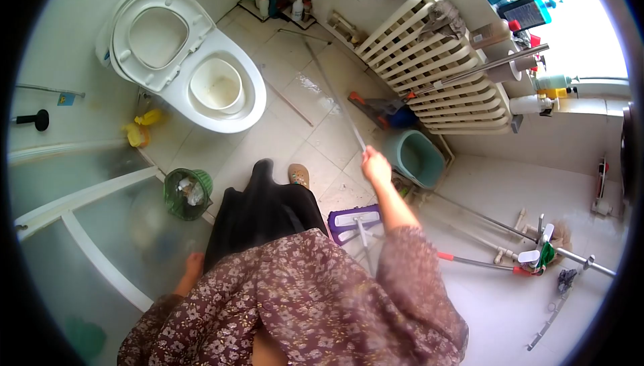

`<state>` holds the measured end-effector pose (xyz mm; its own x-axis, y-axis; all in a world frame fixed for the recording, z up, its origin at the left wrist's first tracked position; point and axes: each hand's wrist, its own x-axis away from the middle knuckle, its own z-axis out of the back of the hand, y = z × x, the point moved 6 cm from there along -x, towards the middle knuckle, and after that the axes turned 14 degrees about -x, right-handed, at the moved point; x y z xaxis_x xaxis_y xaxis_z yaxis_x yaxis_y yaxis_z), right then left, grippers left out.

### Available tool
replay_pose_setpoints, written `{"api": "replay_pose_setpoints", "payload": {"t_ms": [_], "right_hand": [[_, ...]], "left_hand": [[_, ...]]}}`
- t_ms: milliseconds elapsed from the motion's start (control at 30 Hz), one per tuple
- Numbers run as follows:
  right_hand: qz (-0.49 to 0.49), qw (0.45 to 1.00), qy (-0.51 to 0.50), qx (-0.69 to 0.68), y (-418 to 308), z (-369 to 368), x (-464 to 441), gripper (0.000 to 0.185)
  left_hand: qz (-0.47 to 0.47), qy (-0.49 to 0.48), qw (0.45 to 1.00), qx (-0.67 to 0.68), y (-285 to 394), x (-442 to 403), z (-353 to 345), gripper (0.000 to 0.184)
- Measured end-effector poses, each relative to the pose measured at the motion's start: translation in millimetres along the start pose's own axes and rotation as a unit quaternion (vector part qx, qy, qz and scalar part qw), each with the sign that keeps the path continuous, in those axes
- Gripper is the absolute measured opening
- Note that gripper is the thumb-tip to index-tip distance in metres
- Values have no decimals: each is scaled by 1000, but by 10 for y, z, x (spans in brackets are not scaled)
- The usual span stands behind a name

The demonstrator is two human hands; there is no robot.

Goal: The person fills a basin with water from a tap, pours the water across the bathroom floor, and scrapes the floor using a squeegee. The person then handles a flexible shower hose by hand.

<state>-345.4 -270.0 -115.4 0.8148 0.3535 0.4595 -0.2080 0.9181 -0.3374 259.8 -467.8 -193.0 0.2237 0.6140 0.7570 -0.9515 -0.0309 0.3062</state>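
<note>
- Pole [334,91], thin and long, slants from the person's right hand toward the far wall; its narrow crossbar [305,35] is at the far end, low over the tiled floor [282,145], though contact with the tiles is hard to judge.
- Right hand [377,167], stretched forward, has its fingers curled around the near end of the shaft.
- Left hand [193,263] hangs low at the person's left side, near the frosted panel [144,232]; whether its fingers are clenched or loose, I cannot tell.
- Green waste basket [188,195], with crumpled litter inside, stands on the floor, left of the person's legs.
- Toilet [251,108] stands far left, lid raised, a white bucket [216,84] sitting in its bowl.
- Teal bucket [419,158] stands just right of the right hand, near the slatted radiator [439,64].
- Purple flat mop [349,219] lies nearer, left of the right forearm.
</note>
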Motion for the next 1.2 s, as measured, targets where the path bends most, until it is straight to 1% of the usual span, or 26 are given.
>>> {"api": "replay_pose_setpoints", "payload": {"t_ms": [33, 100, 167, 200, 233, 267, 300, 367, 400, 467, 500, 567, 633, 700, 800, 833, 867, 933, 967, 1000, 1033, 1067, 1100, 1167, 1200], "right_hand": [[12, 999, 24, 24, 6, 75, -206, 19], [-5, 998, -7, 56, 23, 161, -589, 21], [-42, 997, -17, 69, 141, 181, -828, 21], [-52, 997, -24, 43, 241, 181, -853, 21], [-52, 997, -26, 45, 360, 166, -839, 21], [-65, 995, -52, 56, 517, 112, -771, 21], [-80, 991, -80, 67, 689, 66, -619, 21], [-74, 987, -99, 99, 1036, 107, -148, 21], [-78, 988, -100, 88, 1213, 168, 138, 21], [-124, 978, -117, 117, 1490, 361, 713, 21], [-120, 979, -107, 125, 1544, 494, 990, 21], [-132, 971, -111, 164, 1720, 685, 1400, 25], [-126, 972, -91, 177, 1597, 913, 1618, 23], [-123, 961, -84, 232, 1552, 1043, 1700, 24], [-76, 968, -49, 233, 1372, 1109, 1625, 24], [-53, 973, -37, 222, 1273, 1098, 1583, 26], [-48, 973, -38, 224, 1162, 1051, 1474, 26], [-19, 979, -28, 201, 894, 919, 1133, 28], [35, 979, -2, 200, 840, 767, 884, 30], [50, 983, 10, 178, 662, 654, 641, 29], [70, 982, 29, 175, 532, 513, 380, 28], [46, 984, 5, 175, 313, 413, 152, 23], [52, 984, -10, 168, 226, 281, -84, 19], [63, 987, -16, 149, 80, 139, -370, 17], [61, 986, -33, 155, 129, 71, -408, 18]], "left_hand": [[2, 1, 1000, -12, 17, 5, -5, 17], [6, 4, 1000, -23, 42, 12, -2, 16], [16, 2, 999, 32, 26, 32, 27, 15], [21, 0, 998, 58, -2, 49, 59, 15], [25, -2, 996, 84, -17, 51, 87, 15], [29, -5, 994, 109, -18, 50, 98, 14], [32, -8, 994, 107, -23, 65, 114, 14], [16, -10, 997, 68, 38, 44, 130, 15], [16, -12, 997, 69, 84, 36, 141, 15], [12, -22, 1000, -12, 159, 65, 116, 18], [13, -26, 1000, -9, 95, 37, 57, 18], [-59, 8, 991, -120, -52, -103, -84, 21], [-69, 11, 990, -120, -309, -292, -267, 22], [-78, 16, 990, -119, -383, -346, -340, 23], [-81, -9, 991, -106, -311, -353, -414, 23], [-70, -10, 995, -74, -372, -323, -445, 22], [-60, -9, 997, -41, -383, -303, -448, 21], [-44, -3, 999, -16, -309, -187, -424, 20], [-31, -1, 1000, 5, -294, -117, -417, 19], [-28, 1, 1000, 6, -383, -158, -457, 19], [-42, 31, 997, -64, -451, -238, -464, 18], [-54, 58, 988, -134, -528, -232, -485, 17], [-47, 57, 988, -134, -507, -179, -440, 17], [-45, 13, 998, -30, -87, -139, -241, 15], [-40, 13, 999, -29, -246, -179, -307, 15]]}}
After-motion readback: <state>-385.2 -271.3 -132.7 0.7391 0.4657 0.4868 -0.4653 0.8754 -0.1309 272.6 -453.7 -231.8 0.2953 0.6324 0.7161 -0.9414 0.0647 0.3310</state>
